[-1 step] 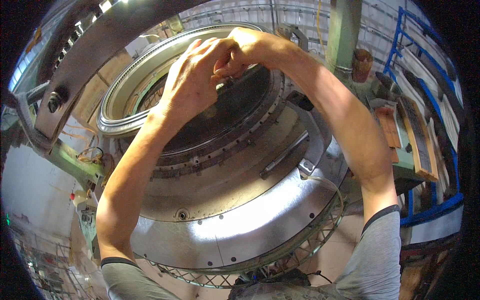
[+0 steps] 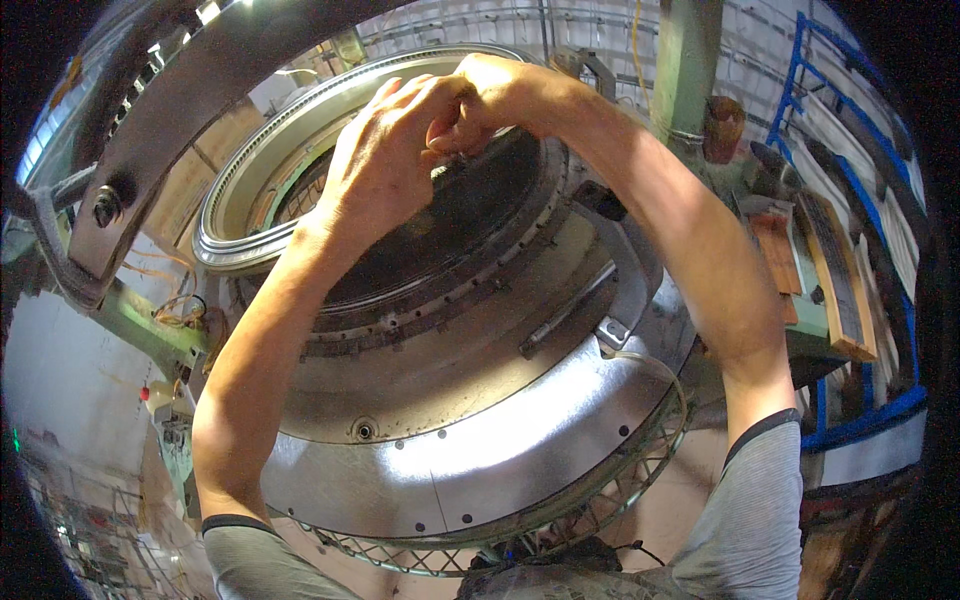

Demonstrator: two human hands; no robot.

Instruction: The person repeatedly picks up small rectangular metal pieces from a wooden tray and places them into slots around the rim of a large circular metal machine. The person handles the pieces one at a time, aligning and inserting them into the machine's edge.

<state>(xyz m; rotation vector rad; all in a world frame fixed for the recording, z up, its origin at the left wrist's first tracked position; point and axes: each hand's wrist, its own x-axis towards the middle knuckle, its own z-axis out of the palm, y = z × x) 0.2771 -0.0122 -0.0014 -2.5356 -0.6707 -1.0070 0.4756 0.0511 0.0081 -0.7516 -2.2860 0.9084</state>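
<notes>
Metal drum (image 2: 470,400), large and round, lies under both hands. Left hand (image 2: 385,165) and right hand (image 2: 480,95) meet at its far inner ring (image 2: 500,230), fingers pinched together on something too small to identify. Step judged: fitting a small part; next calls for steady fingertip control.

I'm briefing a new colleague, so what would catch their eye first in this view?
First, the big round metal casing filling the middle, its stepped rings ringed with bolt holes. Next, the left hand and right hand meeting at its far rim, fingers bunched together on something too hidden to tell. At right, blue racking holds wooden trays.
</notes>
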